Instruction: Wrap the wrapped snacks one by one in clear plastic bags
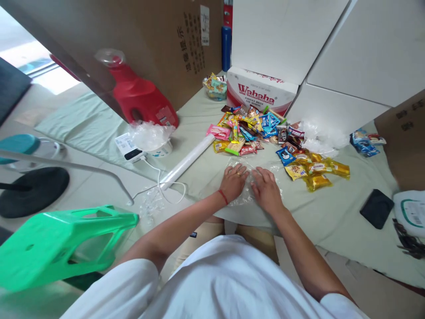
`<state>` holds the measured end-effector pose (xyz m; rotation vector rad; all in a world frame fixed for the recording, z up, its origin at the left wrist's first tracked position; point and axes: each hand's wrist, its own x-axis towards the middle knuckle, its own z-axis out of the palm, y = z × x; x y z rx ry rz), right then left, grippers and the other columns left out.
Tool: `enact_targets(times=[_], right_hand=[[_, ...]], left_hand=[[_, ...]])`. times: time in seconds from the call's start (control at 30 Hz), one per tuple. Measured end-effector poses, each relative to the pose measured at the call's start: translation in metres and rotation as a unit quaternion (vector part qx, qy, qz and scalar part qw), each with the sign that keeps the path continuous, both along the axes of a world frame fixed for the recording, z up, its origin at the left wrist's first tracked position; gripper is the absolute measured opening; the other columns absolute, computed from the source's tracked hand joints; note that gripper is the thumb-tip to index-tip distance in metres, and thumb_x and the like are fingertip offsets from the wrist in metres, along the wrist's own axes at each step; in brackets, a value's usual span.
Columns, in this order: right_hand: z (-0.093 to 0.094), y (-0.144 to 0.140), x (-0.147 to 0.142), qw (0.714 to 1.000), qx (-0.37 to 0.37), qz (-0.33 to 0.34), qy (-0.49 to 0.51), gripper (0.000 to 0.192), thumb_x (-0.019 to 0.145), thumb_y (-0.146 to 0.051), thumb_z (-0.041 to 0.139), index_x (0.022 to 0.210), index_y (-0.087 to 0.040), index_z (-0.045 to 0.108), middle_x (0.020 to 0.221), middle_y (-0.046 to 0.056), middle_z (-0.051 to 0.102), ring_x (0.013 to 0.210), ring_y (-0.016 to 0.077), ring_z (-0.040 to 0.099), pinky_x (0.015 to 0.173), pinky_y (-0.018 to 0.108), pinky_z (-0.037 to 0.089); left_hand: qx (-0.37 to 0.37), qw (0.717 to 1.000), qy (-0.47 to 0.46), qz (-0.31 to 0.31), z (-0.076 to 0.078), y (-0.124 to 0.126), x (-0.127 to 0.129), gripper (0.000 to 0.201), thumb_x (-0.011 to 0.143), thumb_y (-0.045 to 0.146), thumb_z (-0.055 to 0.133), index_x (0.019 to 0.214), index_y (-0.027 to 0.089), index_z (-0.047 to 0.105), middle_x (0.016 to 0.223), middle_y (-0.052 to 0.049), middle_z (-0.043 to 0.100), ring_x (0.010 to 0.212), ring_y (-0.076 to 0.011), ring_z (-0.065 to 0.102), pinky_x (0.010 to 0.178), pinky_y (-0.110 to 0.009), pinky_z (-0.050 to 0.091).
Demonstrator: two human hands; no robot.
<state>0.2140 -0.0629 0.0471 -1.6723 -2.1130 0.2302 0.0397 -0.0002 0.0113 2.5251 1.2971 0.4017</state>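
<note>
A clear plastic bag (pixel 245 195) lies flat near the front edge of the cloth-covered table. My left hand (pixel 233 180) rests on its left part, fingers stretched forward and slightly bent. On the right part of the bag, my right hand (pixel 266 188) lies with its fingers apart. Just beyond both hands is a heap of small wrapped snacks (pixel 249 126) in many colours. Yellow-wrapped snacks (pixel 318 168) lie to the right of my right hand. To the left, a long roll of clear plastic (pixel 189 160) slants across the table.
Behind the heap stands a Wahaba water box (pixel 259 93). A red jug (pixel 141 95), a plastic-filled tub (pixel 159 148) and a phone with a white cable (pixel 133 154) are left. Crumpled plastic (pixel 323 137) and a black wallet-like item (pixel 376 208) lie right. A green stool (pixel 66 239) stands lower left.
</note>
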Motion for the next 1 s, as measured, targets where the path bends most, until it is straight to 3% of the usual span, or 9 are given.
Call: enact_targets(times=[0.17, 0.23, 0.3, 0.4, 0.5, 0.57, 0.7, 0.83, 1.0], right_hand=[[-0.049, -0.042, 0.044, 0.999, -0.027, 0.005, -0.036, 0.050, 0.103, -0.033, 0.049, 0.147, -0.011, 0.054, 0.156, 0.024, 0.046, 0.146, 0.0340, 0.042, 0.114, 0.058, 0.044], [-0.048, -0.061, 0.056, 0.999, -0.043, 0.023, -0.023, 0.046, 0.103, -0.036, 0.050, 0.143, -0.014, 0.058, 0.155, 0.021, 0.049, 0.144, 0.0325, 0.047, 0.112, 0.054, 0.047], [-0.033, -0.059, 0.066, 0.997, -0.075, 0.032, -0.017, 0.037, 0.103, -0.037, 0.050, 0.128, -0.018, 0.069, 0.140, 0.016, 0.064, 0.128, 0.0287, 0.061, 0.102, 0.046, 0.055], [0.000, -0.008, 0.064, 0.996, -0.078, 0.015, -0.044, 0.032, 0.105, -0.031, 0.046, 0.109, -0.022, 0.076, 0.109, 0.009, 0.075, 0.100, 0.0240, 0.068, 0.086, 0.038, 0.057], [0.023, 0.077, 0.037, 0.991, -0.002, 0.076, -0.109, 0.039, 0.099, -0.015, 0.047, 0.130, -0.023, 0.070, 0.131, 0.010, 0.069, 0.121, 0.0279, 0.056, 0.097, 0.040, 0.050], [0.026, 0.129, 0.008, 0.981, 0.015, 0.124, -0.150, 0.049, 0.099, -0.009, 0.045, 0.142, -0.023, 0.062, 0.149, 0.011, 0.057, 0.127, 0.0292, 0.050, 0.101, 0.043, 0.045], [0.018, 0.186, -0.032, 0.969, -0.016, 0.179, -0.171, 0.039, 0.101, -0.016, 0.049, 0.135, -0.022, 0.067, 0.151, 0.012, 0.056, 0.126, 0.0311, 0.051, 0.099, 0.044, 0.042], [0.022, 0.173, -0.014, 0.989, 0.027, 0.133, -0.057, 0.035, 0.102, -0.021, 0.050, 0.132, -0.020, 0.068, 0.132, 0.012, 0.068, 0.113, 0.0268, 0.057, 0.098, 0.040, 0.043], [0.051, 0.090, 0.026, 0.986, 0.148, -0.068, 0.031, 0.042, 0.104, -0.037, 0.045, 0.136, -0.016, 0.063, 0.113, 0.014, 0.070, 0.104, 0.0288, 0.059, 0.093, 0.042, 0.046]], left_hand=[[0.017, 0.997, 0.031, 0.065, 0.000, -0.002, -0.016, 0.055, 0.104, 0.031, 0.036, 0.159, 0.027, 0.041, 0.169, -0.010, 0.034, 0.157, -0.0303, 0.028, 0.126, -0.065, 0.013], [-0.002, 0.994, 0.040, 0.098, -0.001, -0.001, -0.021, 0.057, 0.104, 0.032, 0.034, 0.160, 0.025, 0.038, 0.169, -0.011, 0.033, 0.157, -0.0324, 0.027, 0.124, -0.068, 0.015], [-0.016, 0.992, 0.054, 0.113, -0.002, 0.000, -0.023, 0.057, 0.104, 0.036, 0.034, 0.159, 0.024, 0.041, 0.169, -0.012, 0.033, 0.158, -0.0350, 0.024, 0.122, -0.073, 0.013], [-0.023, 0.992, 0.067, 0.103, -0.004, 0.000, -0.023, 0.058, 0.105, 0.043, 0.033, 0.160, 0.024, 0.040, 0.169, -0.013, 0.033, 0.159, -0.0353, 0.021, 0.121, -0.077, 0.008], [-0.021, 0.992, 0.072, 0.097, -0.005, 0.000, -0.022, 0.060, 0.105, 0.046, 0.033, 0.161, 0.025, 0.037, 0.169, -0.013, 0.032, 0.159, -0.0349, 0.021, 0.121, -0.078, 0.006], [-0.019, 0.992, 0.074, 0.098, -0.004, 0.000, -0.022, 0.059, 0.105, 0.046, 0.034, 0.161, 0.026, 0.037, 0.169, -0.013, 0.033, 0.159, -0.0349, 0.022, 0.121, -0.077, 0.007], [-0.016, 0.992, 0.070, 0.099, -0.004, 0.000, -0.023, 0.059, 0.105, 0.047, 0.032, 0.161, 0.028, 0.038, 0.169, -0.011, 0.033, 0.159, -0.0339, 0.022, 0.122, -0.076, 0.008], [-0.017, 0.993, 0.064, 0.095, -0.007, 0.000, -0.024, 0.059, 0.106, 0.047, 0.032, 0.161, 0.027, 0.037, 0.169, -0.010, 0.032, 0.159, -0.0337, 0.022, 0.121, -0.078, 0.007], [-0.026, 0.994, 0.052, 0.094, -0.010, 0.001, -0.023, 0.058, 0.106, 0.043, 0.031, 0.161, 0.027, 0.036, 0.170, -0.009, 0.031, 0.160, -0.0319, 0.021, 0.121, -0.079, 0.005]])
